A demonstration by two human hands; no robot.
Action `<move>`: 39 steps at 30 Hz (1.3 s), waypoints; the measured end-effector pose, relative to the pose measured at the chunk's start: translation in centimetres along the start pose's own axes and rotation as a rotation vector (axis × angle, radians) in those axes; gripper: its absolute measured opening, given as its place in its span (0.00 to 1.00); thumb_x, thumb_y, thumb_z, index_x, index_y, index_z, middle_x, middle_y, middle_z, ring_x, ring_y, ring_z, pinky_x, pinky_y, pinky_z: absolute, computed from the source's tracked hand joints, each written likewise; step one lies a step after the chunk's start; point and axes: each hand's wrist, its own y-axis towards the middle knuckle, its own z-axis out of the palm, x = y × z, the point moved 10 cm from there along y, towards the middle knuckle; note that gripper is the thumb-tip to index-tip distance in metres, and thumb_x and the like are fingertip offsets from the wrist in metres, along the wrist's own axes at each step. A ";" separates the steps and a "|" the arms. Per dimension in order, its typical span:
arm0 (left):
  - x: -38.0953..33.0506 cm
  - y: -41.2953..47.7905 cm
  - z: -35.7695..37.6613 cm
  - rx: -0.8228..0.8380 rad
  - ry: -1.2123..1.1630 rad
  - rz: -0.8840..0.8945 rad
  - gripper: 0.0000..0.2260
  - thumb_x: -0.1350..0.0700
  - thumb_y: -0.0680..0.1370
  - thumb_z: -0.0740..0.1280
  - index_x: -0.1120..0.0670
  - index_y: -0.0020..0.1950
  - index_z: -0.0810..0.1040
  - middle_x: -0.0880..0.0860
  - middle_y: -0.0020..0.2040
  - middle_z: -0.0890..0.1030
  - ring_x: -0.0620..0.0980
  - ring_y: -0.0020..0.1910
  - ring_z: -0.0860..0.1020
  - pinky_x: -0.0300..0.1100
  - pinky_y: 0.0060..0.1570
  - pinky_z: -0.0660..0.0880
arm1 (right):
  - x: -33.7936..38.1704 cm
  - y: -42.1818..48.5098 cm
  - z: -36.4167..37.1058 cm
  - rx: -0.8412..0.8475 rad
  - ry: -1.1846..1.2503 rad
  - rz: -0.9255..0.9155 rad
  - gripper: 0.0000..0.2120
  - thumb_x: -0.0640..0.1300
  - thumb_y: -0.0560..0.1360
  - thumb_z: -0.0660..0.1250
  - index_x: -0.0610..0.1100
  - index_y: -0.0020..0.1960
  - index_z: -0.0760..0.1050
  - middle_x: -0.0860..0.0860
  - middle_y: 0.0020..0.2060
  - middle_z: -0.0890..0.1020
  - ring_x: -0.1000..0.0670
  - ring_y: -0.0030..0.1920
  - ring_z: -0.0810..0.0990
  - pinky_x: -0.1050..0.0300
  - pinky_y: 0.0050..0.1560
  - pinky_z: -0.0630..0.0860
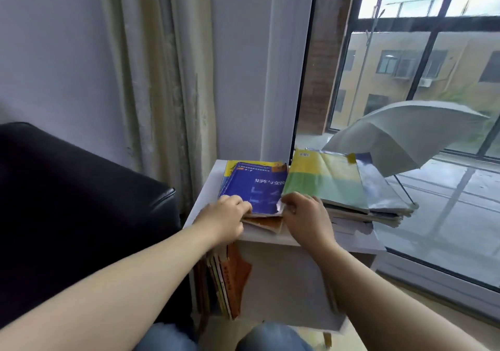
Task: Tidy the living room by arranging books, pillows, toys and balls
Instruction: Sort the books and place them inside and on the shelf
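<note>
Beside a window [405,53] and pale curtain [162,80], a white cabinet [270,283] carries two stacks of books on top. The blue book [257,188] tops the left stack and a green book [324,180] the right. The left hand [224,215] curls round the blue book's near left corner; the right hand [305,215] pinches its near right corner. The cabinet's open compartment holds leaning books [230,277].
</note>
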 end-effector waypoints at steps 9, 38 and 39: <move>0.3 4.1 3.7 0.215 0.113 -0.059 0.35 0.52 0.78 0.63 0.45 0.77 0.42 0.51 0.78 0.43 0.55 0.77 0.43 0.55 0.73 0.51 | -4.6 3.5 0.5 0.158 -0.309 0.130 0.24 0.44 0.79 0.55 0.41 0.73 0.56 0.46 0.74 0.58 0.45 0.75 0.52 0.51 0.72 0.52; 3.2 8.4 4.9 0.279 0.112 -0.117 0.30 0.43 0.77 0.62 0.45 0.76 0.53 0.52 0.74 0.59 0.56 0.74 0.58 0.50 0.68 0.65 | -5.7 7.6 1.2 0.139 -0.147 0.275 0.22 0.58 0.79 0.53 0.51 0.70 0.65 0.47 0.66 0.68 0.44 0.67 0.68 0.37 0.72 0.48; 2.8 8.2 4.5 0.236 0.172 -0.083 0.27 0.45 0.79 0.60 0.46 0.76 0.55 0.52 0.73 0.62 0.56 0.72 0.62 0.49 0.66 0.68 | -5.6 7.4 1.6 0.162 -0.176 0.258 0.23 0.59 0.79 0.53 0.51 0.70 0.64 0.48 0.66 0.67 0.44 0.68 0.67 0.36 0.72 0.47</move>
